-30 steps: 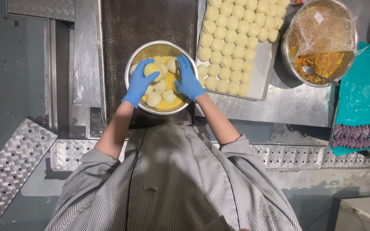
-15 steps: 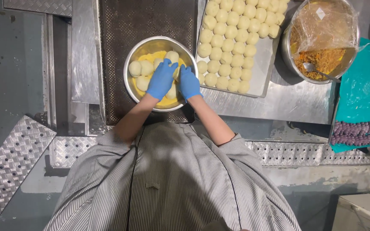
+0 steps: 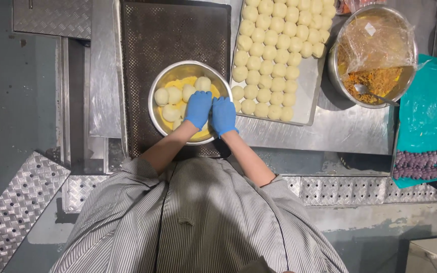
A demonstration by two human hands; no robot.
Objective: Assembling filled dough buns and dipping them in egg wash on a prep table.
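A round metal bowl [image 3: 164, 81] stands on a dark perforated tray [image 3: 173, 30] right in front of me. It holds several pale dough balls [image 3: 170, 97] lying in yellow liquid. My left hand [image 3: 198, 108] and my right hand [image 3: 223, 115], both in blue gloves, rest side by side in the bowl's near right part, backs up and fingers curved down. The gloves touch each other. Whatever lies under the palms is hidden.
A metal tray [image 3: 307, 86] with several rows of pale dough balls lies right of the bowl. Farther right stands a large bowl [image 3: 336, 65] of shredded orange filling under plastic wrap, with a spoon [image 3: 375, 93]. A teal sheet [image 3: 431, 111] carries purple pieces [image 3: 421, 164].
A second ago my hands were spread apart over the dough balls. They have since come together and slid toward the bowl's near right side.
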